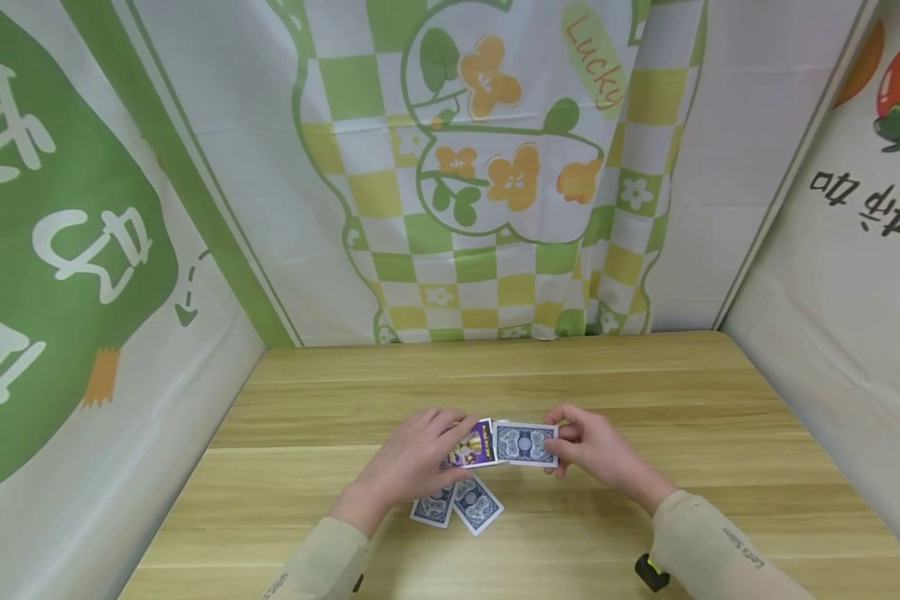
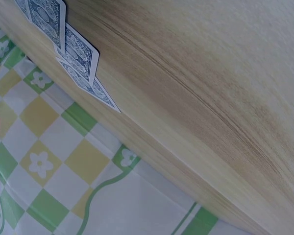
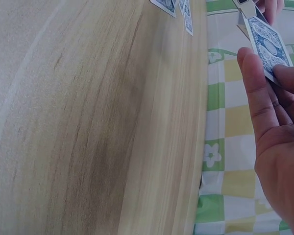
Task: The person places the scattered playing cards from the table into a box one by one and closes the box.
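My left hand [image 1: 420, 454] grips a purple printed card box [image 1: 480, 443] with its thumb near me and its fingers across the far side. Blue-backed playing cards [image 1: 523, 442] stand at the box's right end, pinched by my right hand [image 1: 592, 446] at their right edge. In the right wrist view, the thumb of the right hand [image 3: 281, 127] lies on the patterned back of the cards [image 3: 269, 44]. Whether their far end is inside the box cannot be made out. More loose playing cards [image 1: 477, 504] lie face down on the table, overlapping, below the left hand.
The wooden table [image 1: 570, 533] has a back edge against a checked green and yellow cloth [image 1: 487, 283]. Printed cloth walls [image 1: 217, 375] rise at both sides. A dark strap-like item [image 1: 651, 572] shows beside the right sleeve.
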Available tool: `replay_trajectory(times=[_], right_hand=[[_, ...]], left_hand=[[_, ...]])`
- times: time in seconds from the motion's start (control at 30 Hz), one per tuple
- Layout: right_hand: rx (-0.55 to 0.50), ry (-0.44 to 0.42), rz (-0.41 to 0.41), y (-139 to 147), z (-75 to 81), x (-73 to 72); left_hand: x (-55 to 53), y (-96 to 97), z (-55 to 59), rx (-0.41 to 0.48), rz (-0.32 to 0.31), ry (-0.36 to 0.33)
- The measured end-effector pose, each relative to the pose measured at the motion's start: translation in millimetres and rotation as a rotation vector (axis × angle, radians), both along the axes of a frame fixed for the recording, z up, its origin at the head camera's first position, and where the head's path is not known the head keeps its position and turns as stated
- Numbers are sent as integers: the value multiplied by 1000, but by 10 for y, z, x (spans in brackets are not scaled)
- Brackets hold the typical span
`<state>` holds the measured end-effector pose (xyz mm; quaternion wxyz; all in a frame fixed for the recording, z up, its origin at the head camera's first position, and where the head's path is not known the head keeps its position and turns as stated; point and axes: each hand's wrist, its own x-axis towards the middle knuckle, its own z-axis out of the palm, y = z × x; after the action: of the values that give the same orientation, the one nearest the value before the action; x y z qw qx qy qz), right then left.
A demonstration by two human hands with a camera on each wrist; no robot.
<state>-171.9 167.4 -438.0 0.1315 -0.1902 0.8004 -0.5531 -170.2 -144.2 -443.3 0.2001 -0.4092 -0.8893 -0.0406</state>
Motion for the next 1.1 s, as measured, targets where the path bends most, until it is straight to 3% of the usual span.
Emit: replay_trajectory(times=[0.33,0.63,0.9,1.1], right_hand=[[-16,-69,16,2,-17,-9],[-21,-126,10,-16,-20,4],[-39,-140,-54,-115,-19,30],[-53,-115,-72,-194,-17,50]], left_hand=[[-5,0,2,-15,-17,3],[-24,1,-22,-16,-57,50],[-3,31,2,-22,-44,12],[-9,42,-14,-16,-47,34]])
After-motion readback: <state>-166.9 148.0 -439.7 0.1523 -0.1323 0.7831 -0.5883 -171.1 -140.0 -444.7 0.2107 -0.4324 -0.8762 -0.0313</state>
